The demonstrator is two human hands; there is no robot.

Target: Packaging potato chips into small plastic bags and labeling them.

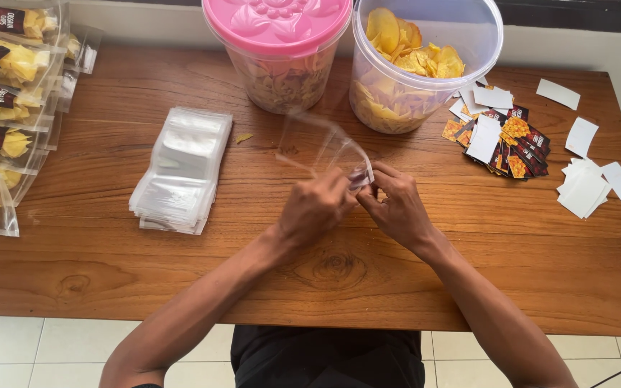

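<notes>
Both hands are working at the middle of the wooden counter (109, 259), pinching the near end of a clear plastic pouch (325, 147). The left hand (314, 210) is gripping the pouch's edge between thumb and fingertips, and the right hand (397, 208) is doing the same from the other side, so the two sets of fingers are meeting at the pouch's opening. The pouch is being held just above the counter, its long axis running away from the person and slanting to the left, the far end pointing toward the pink-lidded tub (279, 50). Just beside that tub, an open clear tub (425, 65) of yellow chips is standing. A stack of empty clear pouches (181, 169) is lying to the left of the hands, and filled chip packets (1, 108) are lining the left edge. Printed labels (515, 140) and white backing slips (587, 187) are lying scattered to the right.
</notes>
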